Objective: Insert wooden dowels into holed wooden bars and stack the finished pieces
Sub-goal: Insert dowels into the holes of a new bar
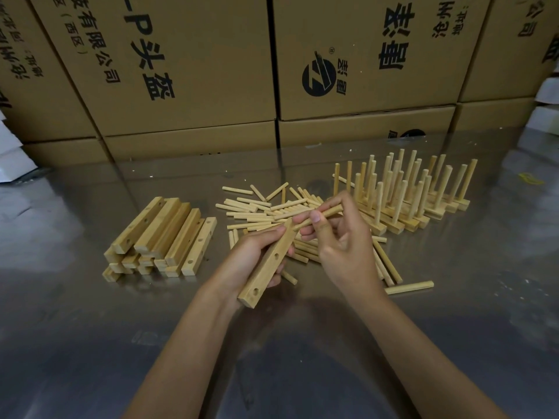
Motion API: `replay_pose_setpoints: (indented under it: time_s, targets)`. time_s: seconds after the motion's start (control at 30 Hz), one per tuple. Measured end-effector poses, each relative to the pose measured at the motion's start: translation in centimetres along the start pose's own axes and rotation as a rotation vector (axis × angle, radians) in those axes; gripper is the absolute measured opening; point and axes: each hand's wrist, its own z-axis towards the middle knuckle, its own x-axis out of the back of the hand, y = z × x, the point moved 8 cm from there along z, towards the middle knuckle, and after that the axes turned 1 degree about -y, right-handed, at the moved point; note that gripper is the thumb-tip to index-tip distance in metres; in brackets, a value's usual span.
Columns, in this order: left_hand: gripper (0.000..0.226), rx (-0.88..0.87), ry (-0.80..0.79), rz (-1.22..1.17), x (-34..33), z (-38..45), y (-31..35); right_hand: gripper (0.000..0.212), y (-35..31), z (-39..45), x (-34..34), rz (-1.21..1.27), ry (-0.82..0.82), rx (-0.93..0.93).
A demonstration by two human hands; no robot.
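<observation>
My left hand (252, 257) grips a holed wooden bar (267, 267), tilted with its near end toward me and two open holes showing. My right hand (335, 237) pinches a wooden dowel (325, 214) whose left tip meets the bar's far end. Behind my hands lies a loose heap of dowels (260, 211). A stack of empty holed bars (163, 240) sits to the left. Finished bars with upright dowels (405, 195) stand in rows at the right.
A shiny metal table (302, 343) carries everything. One stray dowel (410, 287) lies at the right of my right wrist. Large printed cardboard boxes (196, 71) wall off the table's far edge. White packages (12, 158) sit at both side edges.
</observation>
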Motion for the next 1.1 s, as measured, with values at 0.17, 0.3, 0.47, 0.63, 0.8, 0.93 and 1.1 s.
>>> replay_pose_setpoints:
  time_s: [0.17,0.3,0.47,0.63,0.8,0.93,1.1]
  targets:
    - [0.027,-0.042,0.058,0.0,-0.5,0.1,0.1,0.017,0.4,-0.7,0.2,0.053,0.12,0.021]
    - [0.028,-0.038,0.103,0.036,-0.4,-0.1,0.0,0.008,1.1,-0.5,0.4,0.119,0.125,-0.023]
    - [0.029,-0.064,0.189,0.009,0.9,0.2,0.6,0.027,3.4,-0.5,0.6,0.147,0.155,-0.229]
    - [0.033,-0.134,0.366,-0.029,5.5,-0.1,1.7,0.02,5.5,-1.4,-1.5,-0.556,-0.241,-0.329]
    - [0.037,-0.107,0.397,-0.055,7.1,0.0,1.5,0.01,4.9,-2.5,-3.8,-0.911,-0.422,-0.155]
    - [0.034,-0.11,0.424,-0.068,7.4,0.0,1.5,0.011,3.9,-1.9,-3.0,-0.821,-0.377,-0.089]
    - [0.032,-0.079,0.377,-0.05,6.4,0.2,1.1,0.039,1.6,-2.0,-4.2,-0.513,-0.387,0.051]
